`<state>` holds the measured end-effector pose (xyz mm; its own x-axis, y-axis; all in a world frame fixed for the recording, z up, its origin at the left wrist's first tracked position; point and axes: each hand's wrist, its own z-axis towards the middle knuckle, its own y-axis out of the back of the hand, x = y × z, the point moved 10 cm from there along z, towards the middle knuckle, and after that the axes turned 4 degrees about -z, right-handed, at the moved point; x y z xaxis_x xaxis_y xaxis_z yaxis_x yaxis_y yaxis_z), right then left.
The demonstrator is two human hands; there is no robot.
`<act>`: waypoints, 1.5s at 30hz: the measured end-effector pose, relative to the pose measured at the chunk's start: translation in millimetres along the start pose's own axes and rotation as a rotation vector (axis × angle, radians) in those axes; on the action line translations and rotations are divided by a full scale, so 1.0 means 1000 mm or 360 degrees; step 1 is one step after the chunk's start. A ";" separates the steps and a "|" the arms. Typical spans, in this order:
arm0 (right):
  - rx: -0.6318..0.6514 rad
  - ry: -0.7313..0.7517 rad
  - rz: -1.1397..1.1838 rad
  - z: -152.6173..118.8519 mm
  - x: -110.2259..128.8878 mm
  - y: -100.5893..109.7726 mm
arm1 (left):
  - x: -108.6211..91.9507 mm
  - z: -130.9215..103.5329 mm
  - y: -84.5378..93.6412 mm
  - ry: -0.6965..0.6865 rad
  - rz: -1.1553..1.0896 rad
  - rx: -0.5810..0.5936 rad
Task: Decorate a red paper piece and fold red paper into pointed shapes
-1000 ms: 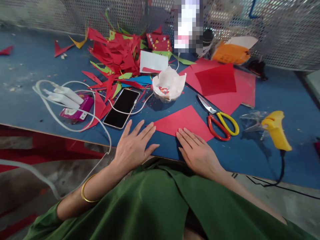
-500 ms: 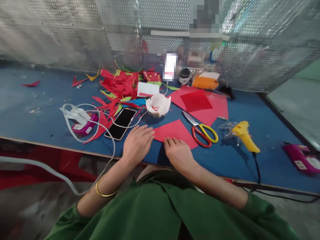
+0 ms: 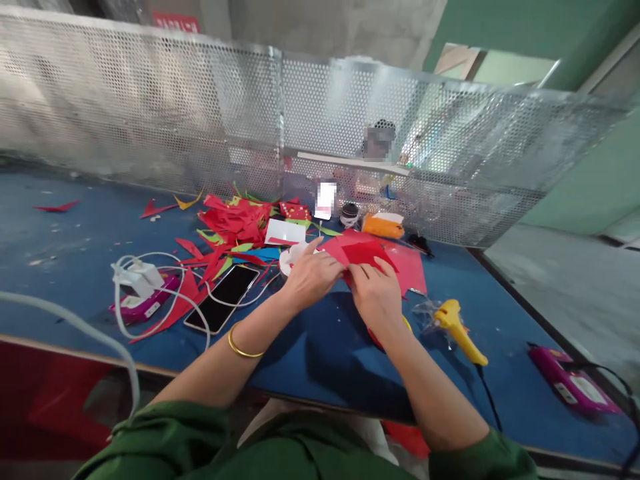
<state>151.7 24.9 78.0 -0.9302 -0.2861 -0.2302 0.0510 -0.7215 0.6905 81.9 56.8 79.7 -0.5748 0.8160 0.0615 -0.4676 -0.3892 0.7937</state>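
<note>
My left hand [image 3: 313, 275] and my right hand [image 3: 375, 293] meet fingertip to fingertip above the blue table, pinching a red paper between them. Most of that paper is hidden by the fingers and the red sheets behind. A white bowl [image 3: 289, 259] is partly covered by my left hand. Red paper sheets [image 3: 413, 267] lie just beyond my right hand. Under my right wrist, only bits of the red and yellow scissor handles [image 3: 376, 339] show.
A phone [image 3: 223, 300] and a purple power strip [image 3: 150, 301] with white cables are at left, near red scraps [image 3: 235, 223]. A yellow glue gun [image 3: 460, 333] and another purple strip [image 3: 573, 383] lie at right. A mesh screen [image 3: 175, 113] stands behind.
Both hands have risen from the table and moved forward, closing together with the red paper lifted between them. The view has tilted up, and my right arm now covers much of the scissors.
</note>
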 end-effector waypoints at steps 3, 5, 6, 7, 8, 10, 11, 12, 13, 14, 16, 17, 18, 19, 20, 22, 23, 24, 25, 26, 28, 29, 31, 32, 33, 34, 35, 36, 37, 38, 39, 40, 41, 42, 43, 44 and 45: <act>0.0011 -0.0059 0.0103 -0.006 -0.009 -0.006 | -0.002 0.002 -0.008 -0.0069 -0.0025 0.0007; 0.0053 -0.0087 0.0189 -0.009 -0.016 -0.010 | 0.000 -0.001 -0.012 -0.0089 -0.0076 0.0018; 0.0072 -0.0102 0.0235 -0.009 -0.020 -0.012 | 0.002 -0.003 -0.013 -0.0095 -0.0101 0.0024; 0.0088 -0.0119 0.0279 -0.010 -0.025 -0.012 | 0.005 -0.006 -0.013 -0.0089 -0.0122 0.0027; 0.0098 -0.0140 0.0321 -0.010 -0.031 -0.013 | 0.008 -0.007 -0.013 -0.0078 -0.0140 0.0027; 0.0098 -0.0198 0.0404 -0.010 -0.045 -0.011 | 0.016 -0.010 -0.009 -0.0035 -0.0167 0.0015; 0.0088 -0.0238 0.0443 -0.011 -0.052 -0.010 | 0.019 -0.011 -0.007 -0.0009 -0.0180 0.0008; 0.0078 -0.0285 0.0480 -0.011 -0.060 -0.009 | 0.023 -0.011 -0.005 0.0018 -0.0201 0.0001; 0.0071 -0.0333 0.0517 -0.012 -0.066 -0.009 | 0.026 -0.012 -0.003 0.0044 -0.0231 -0.0001; 0.0066 -0.0378 0.0549 -0.013 -0.072 -0.008 | 0.028 -0.012 -0.001 0.0066 -0.0270 0.0004; 0.0065 -0.0444 0.0603 -0.014 -0.079 -0.007 | 0.030 -0.012 0.001 0.0099 -0.0351 0.0027; 0.0071 -0.0462 0.0630 -0.015 -0.080 -0.007 | 0.031 -0.011 0.002 0.0114 -0.0383 0.0039; 0.0077 -0.0472 0.0654 -0.015 -0.080 -0.008 | 0.031 -0.011 0.003 0.0125 -0.0404 0.0048; 0.0083 -0.0476 0.0673 -0.016 -0.080 -0.008 | 0.033 -0.011 0.004 0.0137 -0.0417 0.0055; 0.0087 -0.0477 0.0684 -0.016 -0.080 -0.009 | 0.035 -0.011 0.005 0.0153 -0.0424 0.0058; 0.0060 -0.0497 0.0655 -0.017 -0.085 -0.008 | 0.042 -0.011 0.008 0.0189 -0.0423 0.0057; 0.0030 -0.0522 0.0623 -0.018 -0.089 -0.007 | 0.047 -0.011 0.010 0.0214 -0.0425 0.0047; -0.0002 -0.0555 0.0598 -0.019 -0.094 -0.005 | 0.052 -0.012 0.013 0.0246 -0.0437 0.0027; -0.0029 -0.0588 0.0584 -0.020 -0.099 -0.004 | 0.058 -0.013 0.016 0.0281 -0.0459 0.0000; -0.0050 -0.0619 0.0586 -0.022 -0.104 -0.002 | 0.065 -0.014 0.019 0.0321 -0.0493 -0.0037; -0.0081 -0.0667 0.0620 -0.023 -0.110 0.001 | 0.078 -0.017 0.026 0.0428 -0.0591 -0.0154; -0.0106 -0.0699 0.0638 -0.024 -0.113 0.003 | 0.086 -0.020 0.029 0.0516 -0.0661 -0.0241; -0.0201 -0.0803 0.0660 -0.027 -0.118 0.008 | 0.108 -0.032 0.034 0.0832 -0.0915 -0.0520; -0.0260 -0.0868 0.0679 -0.029 -0.121 0.010 | 0.118 -0.040 0.033 0.1015 -0.1071 -0.0671; -0.0320 -0.0931 0.0705 -0.032 -0.123 0.012 | 0.124 -0.047 0.029 0.1174 -0.1224 -0.0793; -0.0375 -0.0985 0.0739 -0.034 -0.124 0.013 | 0.126 -0.053 0.023 0.1296 -0.1365 -0.0874; -0.0420 -0.1035 0.0784 -0.036 -0.124 0.014 | 0.123 -0.053 0.016 0.1344 -0.1464 -0.0880; -0.0448 -0.1083 0.0843 -0.038 -0.124 0.012 | 0.118 -0.050 0.008 0.1352 -0.1552 -0.0844; -0.0456 -0.1132 0.0913 -0.040 -0.123 0.010 | 0.111 -0.046 0.000 0.1342 -0.1641 -0.0773; -0.0448 -0.1177 0.0989 -0.040 -0.122 0.006 | 0.104 -0.043 -0.008 0.1339 -0.1724 -0.0711; -0.0426 -0.1216 0.1066 -0.041 -0.120 0.003 | 0.098 -0.041 -0.015 0.1341 -0.1794 -0.0664; -0.0401 -0.1249 0.1135 -0.041 -0.117 -0.001 | 0.094 -0.040 -0.021 0.1350 -0.1848 -0.0630; -0.0375 -0.1269 0.1194 -0.041 -0.115 -0.004 | 0.091 -0.041 -0.026 0.1365 -0.1888 -0.0612; -0.0350 -0.1276 0.1244 -0.040 -0.112 -0.006 | 0.090 -0.042 -0.029 0.1384 -0.1920 -0.0606; -0.0319 -0.1282 0.1302 -0.039 -0.109 -0.009 | 0.089 -0.043 -0.032 0.1407 -0.1948 -0.0609; -0.0283 -0.1306 0.1389 -0.039 -0.107 -0.014 | 0.089 -0.045 -0.034 0.1429 -0.1976 -0.0613; -0.0242 -0.1346 0.1496 -0.039 -0.106 -0.019 | 0.090 -0.046 -0.036 0.1448 -0.2007 -0.0612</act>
<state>263.3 44.2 62.4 -0.4512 -0.2751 0.8490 0.8026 -0.5410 0.2512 16.5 124.5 28.4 0.1670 0.2250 -0.9599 -0.9832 0.1105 -0.1452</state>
